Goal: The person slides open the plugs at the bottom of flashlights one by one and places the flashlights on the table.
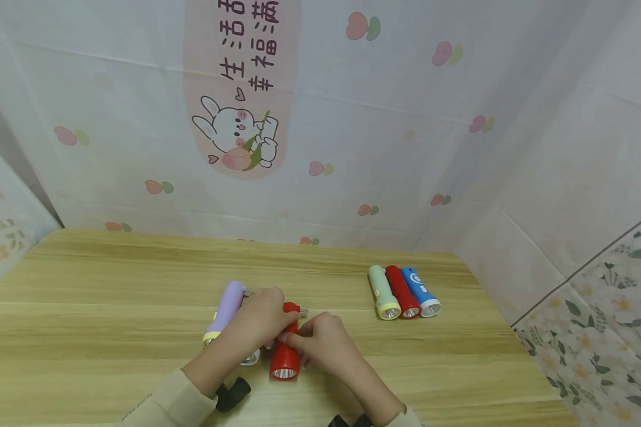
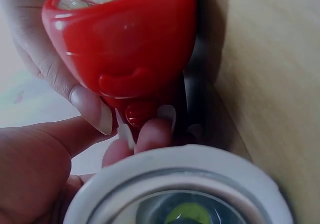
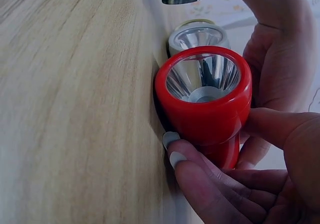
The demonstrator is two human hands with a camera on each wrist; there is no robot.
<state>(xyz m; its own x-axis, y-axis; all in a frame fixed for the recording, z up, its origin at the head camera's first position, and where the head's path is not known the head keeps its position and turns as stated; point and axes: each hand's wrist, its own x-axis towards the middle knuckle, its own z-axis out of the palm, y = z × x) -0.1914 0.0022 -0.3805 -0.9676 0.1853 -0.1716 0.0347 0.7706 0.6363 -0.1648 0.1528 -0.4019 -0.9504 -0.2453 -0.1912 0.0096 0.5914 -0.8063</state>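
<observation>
A red flashlight [image 1: 285,360] lies on the wooden table, lens toward me, metal plug prongs [image 1: 302,311] sticking out sideways at its far end. My left hand [image 1: 262,317] grips its body from the left. From the right, my right hand [image 1: 324,344] holds it too, thumb across the top and fingers [image 3: 200,184] low along its side. In the left wrist view, fingertips [image 2: 152,134] sit beside the red button [image 2: 141,113]. Just left of it are a white-rimmed flashlight [image 2: 180,164], mostly hidden behind my left hand, and a purple flashlight [image 1: 227,308] with a yellow rim.
Toward the back right, a mint-green flashlight [image 1: 383,290], another red flashlight [image 1: 403,290] and a blue flashlight [image 1: 420,290] lie side by side. A patterned curtain [image 1: 326,118] hangs behind the table [image 1: 112,332]. Black wrist mounts [image 1: 234,394] show near the sleeves.
</observation>
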